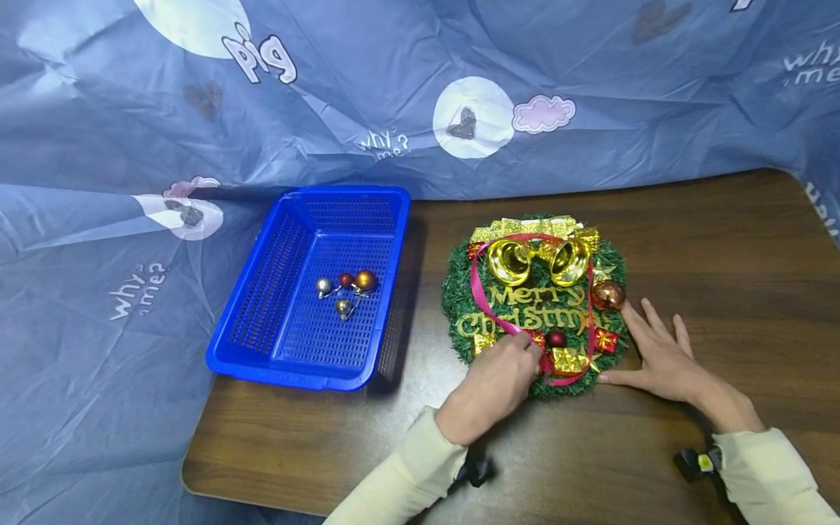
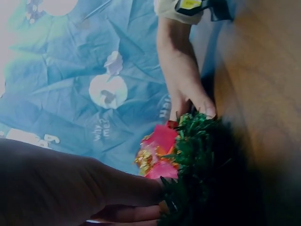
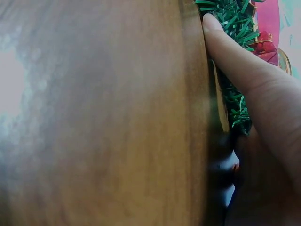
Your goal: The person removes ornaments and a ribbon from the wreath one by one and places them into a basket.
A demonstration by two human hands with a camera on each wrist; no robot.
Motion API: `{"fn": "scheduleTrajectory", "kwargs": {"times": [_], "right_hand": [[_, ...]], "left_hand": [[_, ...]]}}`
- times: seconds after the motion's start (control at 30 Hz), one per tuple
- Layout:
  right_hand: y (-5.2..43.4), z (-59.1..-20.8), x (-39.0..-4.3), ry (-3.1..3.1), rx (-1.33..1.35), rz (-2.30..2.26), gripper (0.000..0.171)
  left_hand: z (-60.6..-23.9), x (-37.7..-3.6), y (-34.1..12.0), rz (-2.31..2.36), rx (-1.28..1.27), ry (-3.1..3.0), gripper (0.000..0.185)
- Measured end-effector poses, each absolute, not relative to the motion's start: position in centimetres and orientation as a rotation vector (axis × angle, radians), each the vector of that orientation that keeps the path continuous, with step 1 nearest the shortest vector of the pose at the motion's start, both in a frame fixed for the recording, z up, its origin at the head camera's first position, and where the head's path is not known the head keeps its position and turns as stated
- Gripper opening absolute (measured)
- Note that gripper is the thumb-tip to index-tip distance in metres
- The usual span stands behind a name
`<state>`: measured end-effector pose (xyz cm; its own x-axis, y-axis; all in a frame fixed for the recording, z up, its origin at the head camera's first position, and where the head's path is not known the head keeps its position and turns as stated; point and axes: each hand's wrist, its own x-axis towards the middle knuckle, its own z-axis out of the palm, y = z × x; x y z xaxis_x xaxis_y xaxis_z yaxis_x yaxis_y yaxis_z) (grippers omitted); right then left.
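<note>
A green Christmas wreath (image 1: 459, 292) with gold bells, a red ribbon and "Merry Christmas" lettering lies on the wooden table (image 1: 722, 240). My left hand (image 1: 521, 357) reaches onto its lower edge, its fingers curled and pinching among the decorations beside a small dark red ball (image 1: 556, 339). What exactly they pinch is hidden. My right hand (image 1: 646, 350) lies flat on the table with straight fingers, touching the wreath's right rim below a copper ball (image 1: 608, 294). In the right wrist view a finger (image 3: 235, 61) presses along the green tinsel (image 3: 230, 19).
A blue plastic basket (image 1: 262, 292) stands left of the wreath and holds several small baubles (image 1: 345, 286). A blue printed cloth (image 1: 98, 255) hangs behind and drapes over the table's left end. Bare wood lies to the right and in front.
</note>
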<state>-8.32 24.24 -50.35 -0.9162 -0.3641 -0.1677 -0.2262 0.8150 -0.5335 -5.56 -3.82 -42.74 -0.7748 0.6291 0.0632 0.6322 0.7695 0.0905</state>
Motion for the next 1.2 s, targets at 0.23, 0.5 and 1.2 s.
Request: {"fn": "scheduleTrajectory", "kwargs": {"times": [0.23,0.5,1.2], "right_hand": [[24.2,-50.3,-8.3,2.726,-0.449,-0.750,0.123],[24.1,-50.2,-8.2,2.732,-0.456,-0.769,0.123],[24.2,-50.1,-8.3,2.717,-0.446,-0.775,0.123]], "left_hand": [[-43.2,-5.0,-3.6,-0.133,-0.996,-2.927,0.009],[-42.9,-5.3,-4.2,-0.279,-1.072,-2.921,0.006],[-36.5,-6.5,-8.4,-0.944,-1.036,-2.819,0.013]]}}
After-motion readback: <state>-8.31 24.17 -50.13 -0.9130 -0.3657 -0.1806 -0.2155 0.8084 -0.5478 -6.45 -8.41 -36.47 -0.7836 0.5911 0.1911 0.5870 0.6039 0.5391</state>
